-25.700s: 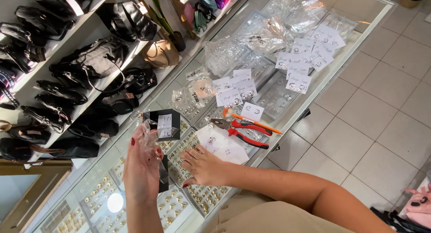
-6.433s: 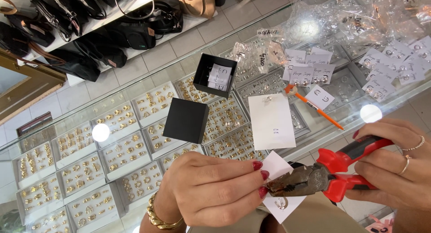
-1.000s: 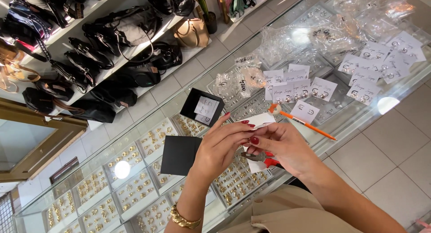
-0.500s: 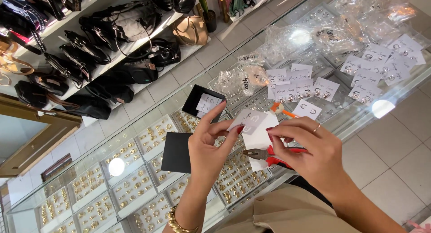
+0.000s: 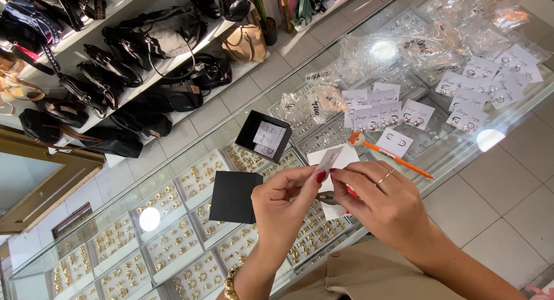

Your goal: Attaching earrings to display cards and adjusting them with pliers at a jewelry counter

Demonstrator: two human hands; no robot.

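The small white card (image 5: 330,159) now sits pinched between your left hand (image 5: 287,203) and right hand (image 5: 378,203), both grips closed on it above the glass tabletop (image 5: 190,155). Half a second ago your hands were apart; they have met. The red-handled pliers (image 5: 334,197) lie beneath, released; the black box (image 5: 262,135) stands open beyond.
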